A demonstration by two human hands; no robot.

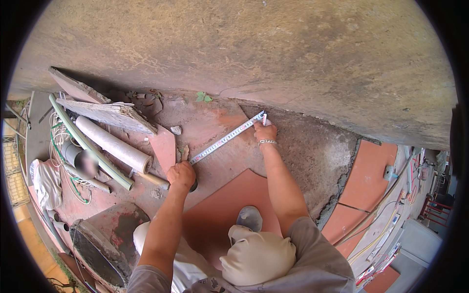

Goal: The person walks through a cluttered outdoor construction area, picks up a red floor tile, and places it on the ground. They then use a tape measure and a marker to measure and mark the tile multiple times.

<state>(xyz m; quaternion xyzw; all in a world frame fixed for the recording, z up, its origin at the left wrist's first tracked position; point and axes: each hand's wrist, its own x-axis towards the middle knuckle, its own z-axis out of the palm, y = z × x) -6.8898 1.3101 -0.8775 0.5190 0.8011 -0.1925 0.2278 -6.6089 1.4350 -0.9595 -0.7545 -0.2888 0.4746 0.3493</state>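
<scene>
1. Now, my left hand [181, 175] is closed over the tape measure's case, pressed down on the reddish floor near a loose red tile [164, 145].
2. Tape measure [225, 138] blade runs taut from that hand up and to the right, lying flat across the floor.
3. My right hand [265, 131], wrist bracelet showing, pins the blade's far end at the foot of the concrete wall [254, 53], fingers curled around a pencil [264, 118].
4. Left of my left hand: a white roll [115, 144], a green pipe [88, 144], broken boards [105, 113].
5. Large terracotta tile [229, 205] lies between my forearms.
</scene>
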